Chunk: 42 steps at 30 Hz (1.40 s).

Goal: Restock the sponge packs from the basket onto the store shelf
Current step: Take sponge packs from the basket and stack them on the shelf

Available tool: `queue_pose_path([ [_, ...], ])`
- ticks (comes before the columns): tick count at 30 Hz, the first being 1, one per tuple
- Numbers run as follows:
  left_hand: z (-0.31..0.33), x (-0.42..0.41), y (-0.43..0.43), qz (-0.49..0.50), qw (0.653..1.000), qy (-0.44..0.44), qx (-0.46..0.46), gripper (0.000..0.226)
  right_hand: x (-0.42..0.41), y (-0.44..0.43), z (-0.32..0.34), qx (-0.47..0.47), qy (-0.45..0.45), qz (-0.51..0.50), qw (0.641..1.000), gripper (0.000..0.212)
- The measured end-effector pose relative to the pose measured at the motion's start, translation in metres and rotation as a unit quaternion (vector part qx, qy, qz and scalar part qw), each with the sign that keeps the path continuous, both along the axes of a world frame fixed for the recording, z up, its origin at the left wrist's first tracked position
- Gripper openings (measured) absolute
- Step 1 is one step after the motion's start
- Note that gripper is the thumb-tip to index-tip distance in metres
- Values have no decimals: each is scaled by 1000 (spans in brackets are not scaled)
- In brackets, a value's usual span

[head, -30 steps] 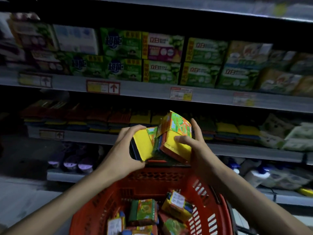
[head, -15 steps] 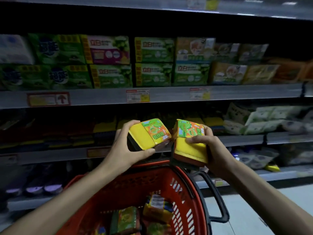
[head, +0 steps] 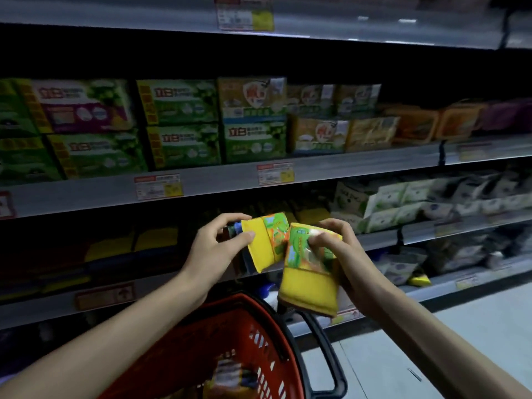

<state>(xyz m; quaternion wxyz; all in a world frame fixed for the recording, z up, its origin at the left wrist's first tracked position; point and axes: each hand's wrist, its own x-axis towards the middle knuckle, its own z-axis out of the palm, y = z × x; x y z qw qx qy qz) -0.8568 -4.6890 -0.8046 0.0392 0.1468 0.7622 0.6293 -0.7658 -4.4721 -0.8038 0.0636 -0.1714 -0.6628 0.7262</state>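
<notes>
Tipped down now, the right sponge pack (head: 308, 273) hangs long-ways | my right hand (head: 347, 256) grips its label end | my left hand (head: 217, 253) pinches the left sponge pack (head: 263, 243), thumb on yellow | packs touch above the basket (head: 259, 335), before the sponge shelf (head: 380, 239)

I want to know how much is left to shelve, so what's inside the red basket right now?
At least one blurred sponge pack lies in the red basket. The left forearm covers the left part of the inside, so no count is possible.

Two yellow sponge packs (head: 266, 243) (head: 309, 279) held tilted above red basket (head: 276, 341).
</notes>
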Motion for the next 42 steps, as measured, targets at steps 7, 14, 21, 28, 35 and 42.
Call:
queue_pose_path([
  [7, 16, -5, 48, 11, 991, -71, 113, 27, 2, 34, 3, -42, -28, 22, 998, 46],
  [14, 14, -4, 88, 33, 942, -194, 272, 16, 10, 45, -2, 70, -19, 46, 996, 22],
  [21, 4, -1, 124, 77, 911, -223, 337, 16, 15, 44, 1, 31, 34, 69, 997, 29],
  [28, -4, 3, 135, 101, 914, -230, 318, 21, 14, 45, -9, 7, 64, 69, 995, 55],
  [35, -10, -4, 140, 117, 946, -177, 244, 27, 5, 49, -13, -24, 93, 68, 993, 55],
  [42, -14, -7, 155, 145, 955, -164, 202, 31, -17, 61, -17, -8, 94, 23, 995, 57],
])
